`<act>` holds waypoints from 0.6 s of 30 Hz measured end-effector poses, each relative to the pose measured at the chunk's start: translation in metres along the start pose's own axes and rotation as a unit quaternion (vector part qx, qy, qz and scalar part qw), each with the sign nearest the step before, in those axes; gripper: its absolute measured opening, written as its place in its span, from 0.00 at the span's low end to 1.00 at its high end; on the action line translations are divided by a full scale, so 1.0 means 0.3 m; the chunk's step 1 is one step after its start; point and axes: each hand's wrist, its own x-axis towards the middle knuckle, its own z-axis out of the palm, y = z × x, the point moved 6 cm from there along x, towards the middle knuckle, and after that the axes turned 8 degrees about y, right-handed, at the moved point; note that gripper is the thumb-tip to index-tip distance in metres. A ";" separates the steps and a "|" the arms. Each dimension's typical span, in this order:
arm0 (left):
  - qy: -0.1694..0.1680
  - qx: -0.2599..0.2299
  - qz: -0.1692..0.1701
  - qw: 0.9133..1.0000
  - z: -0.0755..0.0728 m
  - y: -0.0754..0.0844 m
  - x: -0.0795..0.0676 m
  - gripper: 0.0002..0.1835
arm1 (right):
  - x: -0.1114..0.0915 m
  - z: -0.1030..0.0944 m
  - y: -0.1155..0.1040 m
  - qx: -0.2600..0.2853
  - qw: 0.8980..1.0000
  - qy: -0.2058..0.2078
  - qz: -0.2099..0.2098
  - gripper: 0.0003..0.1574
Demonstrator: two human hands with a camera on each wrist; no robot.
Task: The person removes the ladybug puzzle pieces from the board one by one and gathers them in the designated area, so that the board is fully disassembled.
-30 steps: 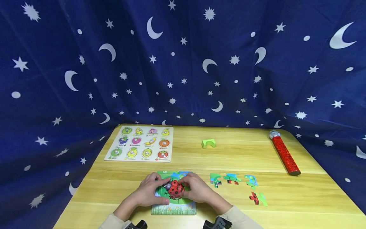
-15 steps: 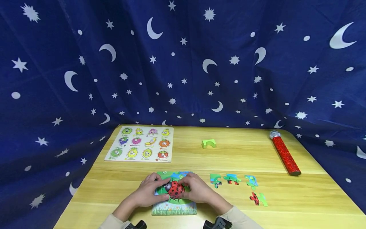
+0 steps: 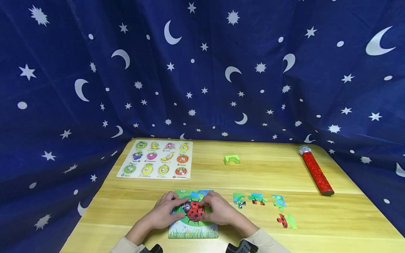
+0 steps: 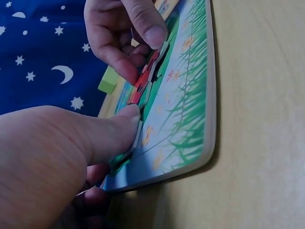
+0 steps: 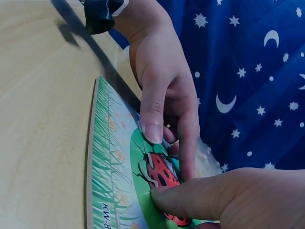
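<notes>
A puzzle board (image 3: 193, 233) with printed grass and flowers lies at the front middle of the table. On it are joined ladybug puzzle pieces (image 3: 193, 211), red with black spots. In the left wrist view, grey edges of some pieces stand slightly above the board. My left hand (image 3: 162, 212) pinches the pieces from the left, thumb at the near edge and index finger at the far side. From the right, my right hand (image 3: 219, 209) pinches the red body pieces between thumb and index finger. Both hands cover parts of the board, and some fingertips are hidden.
Several loose puzzle pieces (image 3: 257, 199) lie right of the board, including a red-and-green one (image 3: 287, 221). A fruit peg board (image 3: 154, 160) sits at back left. Behind are a green arch block (image 3: 232, 159) and, far right, a red glittery microphone (image 3: 316, 171).
My left thumb has drawn back slightly to the left at the near edge of the pieces. The ladybug pieces appear to have shifted a little. Both hands keep nearly the same place.
</notes>
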 end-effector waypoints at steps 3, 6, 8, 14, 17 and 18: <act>0.001 0.003 0.002 1.000 0.003 -0.002 0.001 0.29 | -0.003 0.001 0.006 0.003 1.000 -0.001 0.009 0.22; 0.004 0.008 0.006 1.000 0.004 -0.005 -0.001 0.28 | -0.003 0.002 0.006 0.003 1.000 0.002 0.013 0.22; 0.005 0.008 0.009 1.000 0.005 -0.006 -0.001 0.27 | -0.003 0.002 0.005 0.003 1.000 0.006 0.012 0.22; 0.005 0.001 0.027 1.000 0.003 -0.010 -0.005 0.26 | -0.003 0.002 -0.001 0.008 1.000 0.015 0.008 0.21; 0.005 -0.003 0.034 0.999 -0.001 -0.010 -0.005 0.26 | -0.002 0.002 -0.002 0.008 1.000 0.019 0.008 0.21; 0.005 -0.005 0.035 0.999 -0.002 -0.010 -0.005 0.26 | -0.001 0.003 -0.002 0.008 1.000 0.019 0.009 0.21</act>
